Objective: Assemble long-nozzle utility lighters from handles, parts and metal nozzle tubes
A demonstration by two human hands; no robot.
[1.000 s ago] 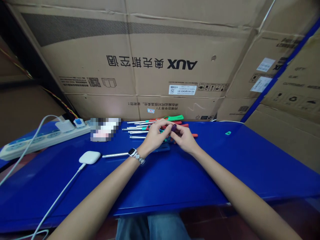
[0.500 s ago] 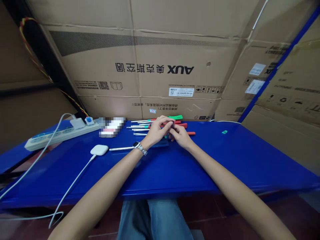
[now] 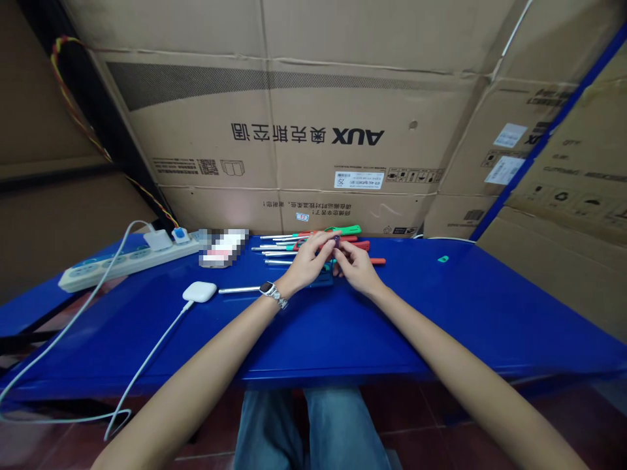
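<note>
My left hand (image 3: 308,262), with a watch on its wrist, and my right hand (image 3: 358,266) meet above the far middle of the table. A small dark purple piece (image 3: 336,241) is pinched between their fingertips; its kind is too small to tell. Beneath and behind my hands lie several long-necked lighters with metal tubes pointing left. A green lighter (image 3: 350,230) is rearmost, a red lighter (image 3: 362,245) is in front of it, and an orange-handled one (image 3: 378,261) shows right of my right hand. A blue lighter (image 3: 321,281) lies nearest me, partly hidden by my left hand.
On the blue table (image 3: 416,313) a white earbud case (image 3: 199,292) with a cable lies left. Behind it are a power strip (image 3: 112,264) and a blurred flat object (image 3: 223,249). A small green piece (image 3: 443,259) lies right. Cardboard (image 3: 304,98) walls the back.
The view has shifted slightly. My fingers have turned a little, and the dark purple piece between them shows more. The lighters stay where they were.
</note>
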